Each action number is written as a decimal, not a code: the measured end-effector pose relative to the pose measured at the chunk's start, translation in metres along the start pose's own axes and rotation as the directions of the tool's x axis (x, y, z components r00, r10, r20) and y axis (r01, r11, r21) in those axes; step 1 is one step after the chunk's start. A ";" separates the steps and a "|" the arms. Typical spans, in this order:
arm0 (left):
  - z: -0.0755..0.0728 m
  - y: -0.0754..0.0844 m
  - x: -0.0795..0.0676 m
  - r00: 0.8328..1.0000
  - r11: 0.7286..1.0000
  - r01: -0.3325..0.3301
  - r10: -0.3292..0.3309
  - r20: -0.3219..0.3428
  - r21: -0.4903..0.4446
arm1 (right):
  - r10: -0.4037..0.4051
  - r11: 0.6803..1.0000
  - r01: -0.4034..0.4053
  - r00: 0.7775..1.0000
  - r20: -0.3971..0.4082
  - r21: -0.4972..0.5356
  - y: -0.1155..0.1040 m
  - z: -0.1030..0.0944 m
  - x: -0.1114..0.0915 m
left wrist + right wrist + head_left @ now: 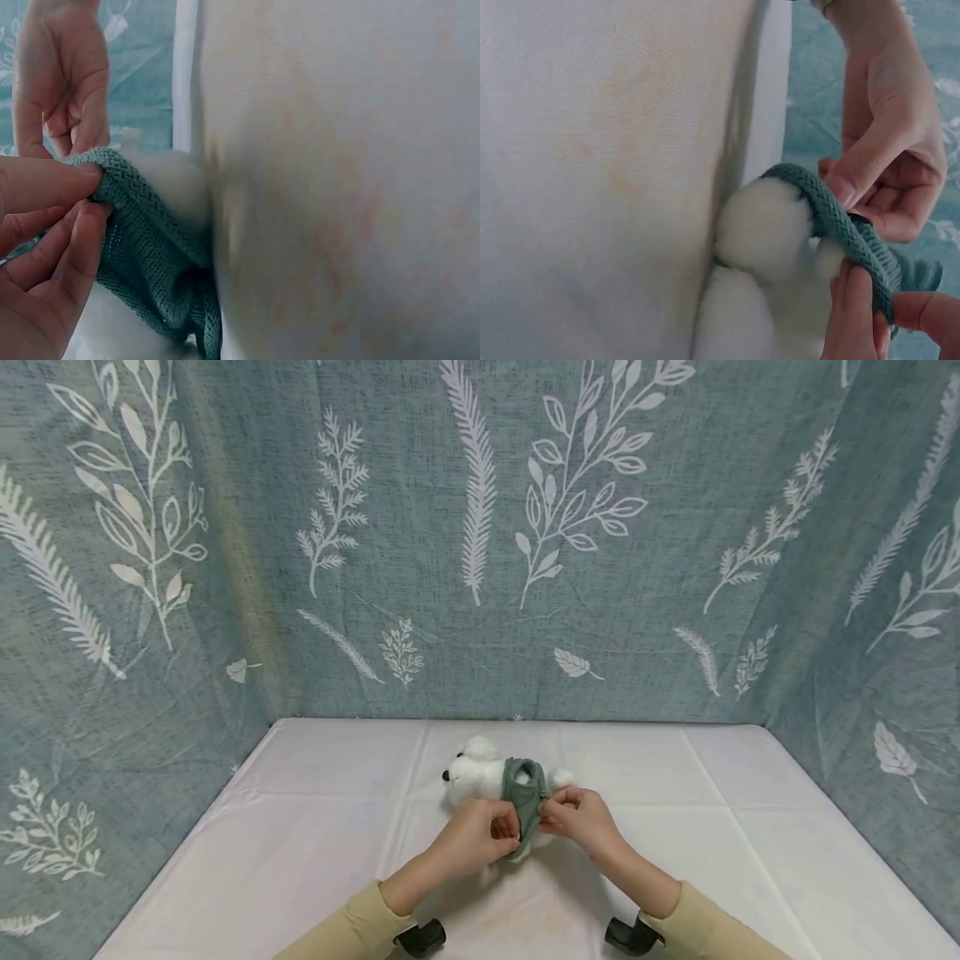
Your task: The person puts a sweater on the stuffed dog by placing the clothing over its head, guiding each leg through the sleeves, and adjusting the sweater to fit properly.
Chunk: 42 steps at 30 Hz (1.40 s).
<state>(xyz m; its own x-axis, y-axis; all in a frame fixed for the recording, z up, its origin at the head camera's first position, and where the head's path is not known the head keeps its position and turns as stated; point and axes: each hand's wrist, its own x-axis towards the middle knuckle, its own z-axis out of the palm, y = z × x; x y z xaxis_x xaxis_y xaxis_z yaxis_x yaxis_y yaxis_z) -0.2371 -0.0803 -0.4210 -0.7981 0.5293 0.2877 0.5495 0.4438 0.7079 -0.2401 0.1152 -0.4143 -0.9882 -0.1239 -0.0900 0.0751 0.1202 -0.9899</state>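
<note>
A white plush dog [472, 776] lies on the table with its head to the left, a green knitted sweater [525, 793] around its body. My left hand [482, 837] pinches the sweater's lower front edge between thumb and fingers. Farther right, near the fluffy tail, my right hand [579, 817] pinches another edge of the knit. In the left wrist view the green sweater [150, 255] is stretched from the fingertips across white fur. The right wrist view has the ribbed edge [832, 214] held by both hands, beside a round white paw [765, 229]. A small dark piece near the left thumb is unclear.
A white cloth with fold creases covers the table [322, 827]. Grey-green curtains [420, 527] with white leaf prints hang behind and at both sides. Black wrist devices [420, 937] sit at the sleeve cuffs.
</note>
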 end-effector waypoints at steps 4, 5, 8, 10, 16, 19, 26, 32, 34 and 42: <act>0.002 0.000 0.000 1.000 1.000 0.009 -0.009 0.000 0.002 | -0.091 0.975 0.098 0.995 0.047 -0.200 -0.002 -0.004 -0.001; 0.002 -0.001 0.000 1.000 1.000 0.017 -0.017 -0.001 -0.002 | -0.128 0.948 0.139 0.990 0.057 -0.285 -0.004 -0.005 -0.001; 0.001 -0.003 -0.002 0.999 0.999 0.035 -0.035 -0.010 -0.016 | -0.272 0.811 0.264 0.960 0.063 -0.522 -0.016 -0.010 -0.003; -0.001 -0.005 -0.002 0.998 0.998 0.051 -0.051 -0.023 -0.028 | -0.386 0.725 0.335 0.921 0.048 -0.602 -0.027 -0.011 -0.002; -0.012 -0.006 0.003 0.978 0.994 0.091 -0.099 -0.181 -0.053 | -0.565 0.578 0.519 0.811 0.149 -0.630 -0.055 -0.013 0.013; -0.013 -0.005 0.007 0.960 0.991 0.099 -0.119 -0.255 -0.089 | -0.469 0.574 0.499 0.850 0.238 -0.649 -0.059 -0.011 0.024; -0.006 -0.004 0.007 0.958 0.986 0.134 -0.155 -0.242 -0.101 | -0.256 0.632 0.342 0.939 0.230 -0.696 -0.062 -0.008 0.034; -0.004 -0.002 0.008 0.958 0.983 0.140 -0.166 -0.236 -0.122 | -0.197 0.616 0.296 0.955 0.221 -0.730 -0.063 -0.007 0.034; -0.004 -0.002 0.008 0.957 0.982 0.144 -0.170 -0.234 -0.125 | -0.222 0.592 0.318 0.948 0.230 -0.740 -0.061 -0.006 0.034; -0.001 -0.005 0.012 0.955 0.977 0.166 -0.193 -0.224 -0.135 | -0.293 0.579 0.316 0.941 0.171 -0.752 -0.057 0.001 0.035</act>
<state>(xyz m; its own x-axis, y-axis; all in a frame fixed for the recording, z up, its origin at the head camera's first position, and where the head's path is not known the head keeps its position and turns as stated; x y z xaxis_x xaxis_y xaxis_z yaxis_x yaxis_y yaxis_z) -0.2500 -0.0767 -0.4202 -0.9240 0.2577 0.2825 0.3708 0.4234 0.8266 -0.2785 0.1031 -0.3614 -0.9290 -0.3198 0.1863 -0.3694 0.7708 -0.5190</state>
